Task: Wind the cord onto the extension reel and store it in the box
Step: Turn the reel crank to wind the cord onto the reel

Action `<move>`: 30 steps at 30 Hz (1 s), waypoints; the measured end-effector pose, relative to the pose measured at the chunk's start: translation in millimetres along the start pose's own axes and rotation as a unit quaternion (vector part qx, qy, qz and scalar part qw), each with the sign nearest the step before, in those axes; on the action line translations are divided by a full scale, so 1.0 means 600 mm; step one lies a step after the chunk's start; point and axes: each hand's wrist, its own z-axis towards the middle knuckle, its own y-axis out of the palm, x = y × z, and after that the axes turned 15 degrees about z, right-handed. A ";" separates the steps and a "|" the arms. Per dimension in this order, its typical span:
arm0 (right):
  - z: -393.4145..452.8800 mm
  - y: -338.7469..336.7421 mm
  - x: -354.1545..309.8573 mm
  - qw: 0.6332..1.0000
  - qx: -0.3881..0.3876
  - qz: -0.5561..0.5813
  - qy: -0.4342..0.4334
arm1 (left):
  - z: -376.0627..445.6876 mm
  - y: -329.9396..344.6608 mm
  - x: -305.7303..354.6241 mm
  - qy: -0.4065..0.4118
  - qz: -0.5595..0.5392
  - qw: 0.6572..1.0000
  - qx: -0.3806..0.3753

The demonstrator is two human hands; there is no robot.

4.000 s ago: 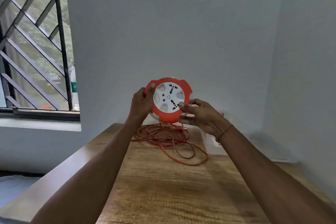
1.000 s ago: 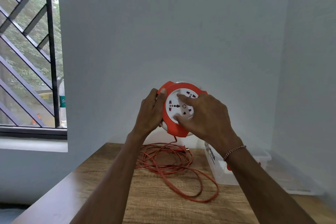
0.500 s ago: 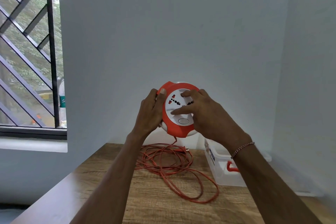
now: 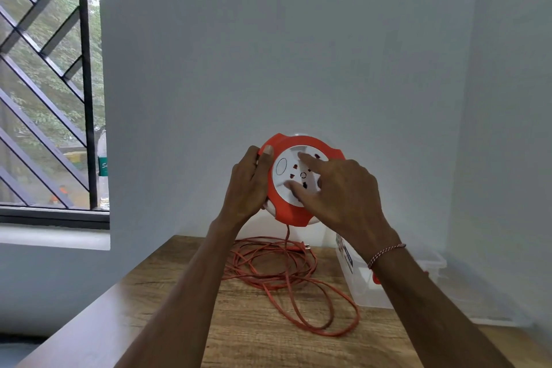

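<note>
I hold an orange extension reel with a white socket face upright in the air above the table. My left hand grips its left rim, thumb on the orange edge. My right hand lies over the white face, with index finger and thumb pressing on it. A strand of orange cord hangs from the bottom of the reel down to a loose pile of cord on the table, the plug lying at the back of the pile. A clear plastic box stands to the right, partly behind my right forearm.
The wooden table sits in a corner, with walls close behind and to the right. A clear lid lies right of the box. A barred window is at the left, beyond the table's left edge.
The white face has turned under my right hand; the oval mark went from the bottom to the left. The cord pile looks a little smaller than four seconds ago. My left hand kept its hold.
</note>
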 end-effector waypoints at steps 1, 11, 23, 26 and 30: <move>0.001 0.000 -0.002 1.000 0.002 0.010 0.006 | 0.000 0.000 0.000 -0.001 0.000 1.000 -0.001; 0.008 -0.020 0.009 0.991 -0.098 0.039 -0.087 | -0.002 0.000 0.000 0.000 0.001 1.000 -0.003; -0.004 -0.004 0.010 0.995 -0.050 -0.037 -0.074 | -0.001 -0.002 0.000 0.001 0.005 1.000 0.004; -0.007 -0.004 0.010 0.999 -0.016 -0.027 -0.045 | -0.002 0.000 0.002 0.001 0.010 1.000 0.001; 0.001 -0.006 -0.001 1.000 -0.002 -0.001 0.004 | -0.001 -0.002 0.000 -0.004 0.002 1.000 -0.002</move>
